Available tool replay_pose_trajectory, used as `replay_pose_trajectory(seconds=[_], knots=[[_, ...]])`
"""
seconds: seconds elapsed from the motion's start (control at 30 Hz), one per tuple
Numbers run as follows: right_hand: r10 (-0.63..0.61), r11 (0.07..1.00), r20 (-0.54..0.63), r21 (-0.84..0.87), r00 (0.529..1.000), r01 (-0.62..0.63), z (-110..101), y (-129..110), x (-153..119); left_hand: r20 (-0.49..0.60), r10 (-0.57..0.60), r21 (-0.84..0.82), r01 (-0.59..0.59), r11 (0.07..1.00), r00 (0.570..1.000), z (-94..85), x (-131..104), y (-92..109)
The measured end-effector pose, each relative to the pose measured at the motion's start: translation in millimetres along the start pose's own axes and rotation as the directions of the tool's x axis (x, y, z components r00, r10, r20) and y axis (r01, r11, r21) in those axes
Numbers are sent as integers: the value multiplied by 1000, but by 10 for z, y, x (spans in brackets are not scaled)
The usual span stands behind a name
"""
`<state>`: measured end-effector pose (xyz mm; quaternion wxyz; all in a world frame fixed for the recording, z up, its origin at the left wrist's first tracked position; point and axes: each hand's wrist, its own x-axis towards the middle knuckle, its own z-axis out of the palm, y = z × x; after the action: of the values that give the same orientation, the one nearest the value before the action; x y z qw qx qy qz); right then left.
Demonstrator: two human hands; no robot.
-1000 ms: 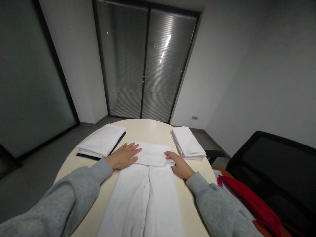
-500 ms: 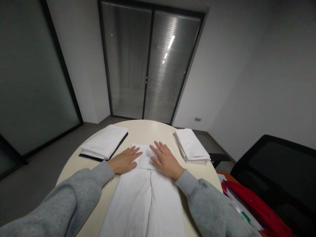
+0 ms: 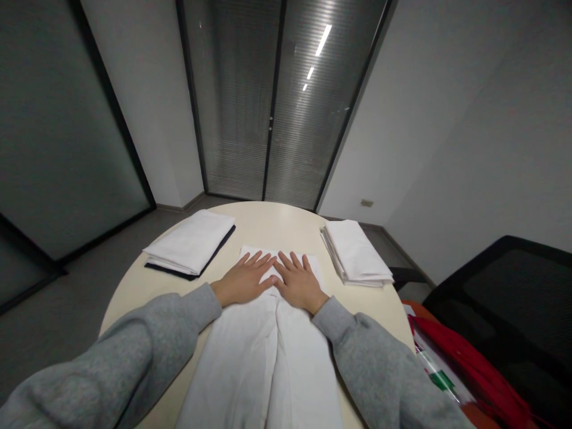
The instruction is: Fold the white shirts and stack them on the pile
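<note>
Centrally, the left hand (image 3: 243, 282) and right hand (image 3: 298, 284) lie flat, fingers spread, thumbs meeting, on the white trousers (image 3: 245, 357), which run down the bench (image 3: 277, 221) to the bottom edge; 2 folded cloth stacks (image 3: 357, 250) flank them, left and right of centre.

and the white garment (image 3: 241, 363) runs clean off the bottom edge, its far end largely covered by left grip (image 3: 245, 280) and right grip (image 3: 299, 283)! dark cloth (image 3: 192, 277), mostly buried under white fabric (image 3: 192, 241); black chair (image 3: 504, 292), sliced by the right edge; glass door (image 3: 308, 131), top cropped!
</note>
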<state>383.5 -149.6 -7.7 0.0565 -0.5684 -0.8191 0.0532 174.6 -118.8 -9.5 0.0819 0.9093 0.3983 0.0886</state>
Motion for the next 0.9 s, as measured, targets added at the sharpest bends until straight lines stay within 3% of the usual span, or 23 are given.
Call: replay_pose_trajectory(seconds=[0.2, 0.47, 0.63, 0.7, 0.77, 0.8, 0.87, 0.9], knots=[[84, 997, 10, -4, 996, -83, 36, 113, 64, 85, -52, -5, 53, 999, 995, 66, 5, -207], [256, 967, 3, 11, 967, -256, 52, 566, 159, 122, -197, -15, 200, 980, 973, 22, 102, -308], [267, 963, -125, 1, 956, -269, -106, 496, 119, 65, -214, 6, 214, 977, 975, -75, 159, -211], [234, 970, -194, -17, 953, -241, -214, 386, -82, 11, -186, 25, 185, 982, 983, -197, -17, -104], [132, 989, -237, -35, 963, -144, -294, 279, -469, -28, -92, 32, 93, 995, 995, -323, -393, 1], [51, 997, -245, -42, 968, -63, -310, 240, -723, -45, 16, 14, -15, 1000, 999, -364, -650, 38], [-265, 964, -294, -63, 918, 258, -284, 199, -1288, -42, 217, -64, -220, 973, 975, -361, -1247, 61], [-412, 911, -288, -95, 865, 402, -247, 195, -1563, -43, 283, -92, -286, 954, 958, -309, -1555, 44]])
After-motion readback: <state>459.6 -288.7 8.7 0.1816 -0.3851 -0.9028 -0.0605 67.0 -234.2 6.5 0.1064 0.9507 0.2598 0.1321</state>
